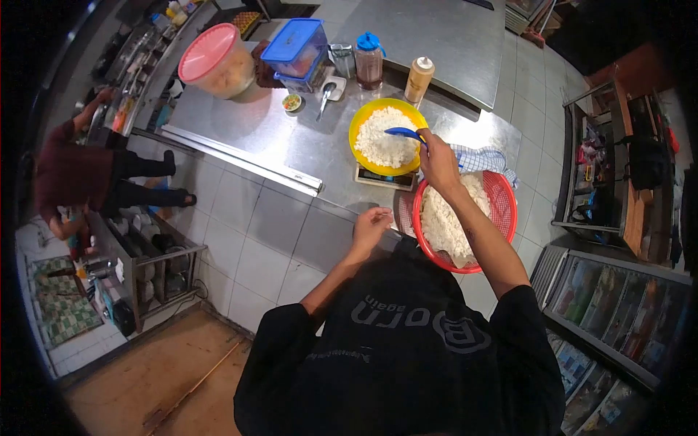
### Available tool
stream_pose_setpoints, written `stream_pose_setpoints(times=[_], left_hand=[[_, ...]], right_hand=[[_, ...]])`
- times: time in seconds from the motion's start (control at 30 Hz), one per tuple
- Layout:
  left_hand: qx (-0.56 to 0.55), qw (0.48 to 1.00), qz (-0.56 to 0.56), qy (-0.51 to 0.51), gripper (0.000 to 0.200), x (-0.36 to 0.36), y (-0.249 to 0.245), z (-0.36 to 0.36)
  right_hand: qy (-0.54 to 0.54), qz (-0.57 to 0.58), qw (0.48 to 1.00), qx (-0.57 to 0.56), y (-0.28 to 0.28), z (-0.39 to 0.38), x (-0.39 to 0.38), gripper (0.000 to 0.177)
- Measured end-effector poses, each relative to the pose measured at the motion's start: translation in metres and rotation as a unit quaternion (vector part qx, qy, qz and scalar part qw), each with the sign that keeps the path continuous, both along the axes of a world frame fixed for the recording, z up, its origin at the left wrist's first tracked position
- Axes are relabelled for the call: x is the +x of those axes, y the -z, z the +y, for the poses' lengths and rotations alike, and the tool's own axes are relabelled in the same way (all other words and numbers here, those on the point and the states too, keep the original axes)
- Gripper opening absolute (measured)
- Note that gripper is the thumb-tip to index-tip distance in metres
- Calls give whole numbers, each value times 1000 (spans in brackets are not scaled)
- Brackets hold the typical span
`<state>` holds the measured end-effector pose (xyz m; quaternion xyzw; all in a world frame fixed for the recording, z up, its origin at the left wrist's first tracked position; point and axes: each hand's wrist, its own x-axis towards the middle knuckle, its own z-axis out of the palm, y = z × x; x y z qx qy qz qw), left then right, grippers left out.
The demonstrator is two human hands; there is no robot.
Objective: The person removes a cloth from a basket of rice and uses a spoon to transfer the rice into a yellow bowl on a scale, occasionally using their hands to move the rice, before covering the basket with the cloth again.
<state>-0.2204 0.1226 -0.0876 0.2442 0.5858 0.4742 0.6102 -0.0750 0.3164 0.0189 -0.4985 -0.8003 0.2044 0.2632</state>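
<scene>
My right hand (440, 161) is closed around the handle of a blue rice spoon (404, 132), whose head is over white rice (385, 145) in a yellow bowl (354, 129). The bowl rests on a small scale (385, 179) on the steel table. Under my right forearm, a red mesh basket (505, 211) holds more rice (445, 225). My left hand (372, 227) is off the table's near edge with nothing in it, its fingers partly curled but apart.
On the steel table (276, 149) stand a pink-lidded tub (225, 65), blue-lidded boxes (294, 47), a blue-topped jug (369, 64) and a sauce bottle (419, 80). A checked cloth (483, 161) lies behind the basket. Another person (80, 174) stands at the left counter.
</scene>
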Motion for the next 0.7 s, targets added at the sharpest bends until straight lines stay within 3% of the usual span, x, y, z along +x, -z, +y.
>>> stream_pose_setpoints(times=[0.17,0.23,0.33,0.4,0.47,0.53,0.57,0.63,0.7], left_hand=[[-2,1000,24,6,18,-1,7,3],[47,995,83,-18,14,2,6,2],[73,989,127,-8,12,0,10,3],[52,993,106,-12,11,1,9,0],[51,990,131,-13,12,-1,5,0],[50,992,116,-7,15,-4,23,-1],[33,995,93,8,17,-4,22,0],[14,997,69,22,18,-1,15,2],[-41,997,-9,58,19,2,3,7]], right_hand=[[12,75,997,3,-9,1,3,27],[30,107,994,-19,-21,-1,12,25],[13,159,983,-96,-16,-3,52,24],[18,250,948,-198,-18,-16,83,23],[50,236,938,-250,-24,-36,117,24],[80,79,958,-262,-7,-51,152,28],[81,79,958,-262,1,-61,164,28],[83,-177,966,-170,18,-85,183,30],[111,-186,964,-153,34,-97,186,29]])
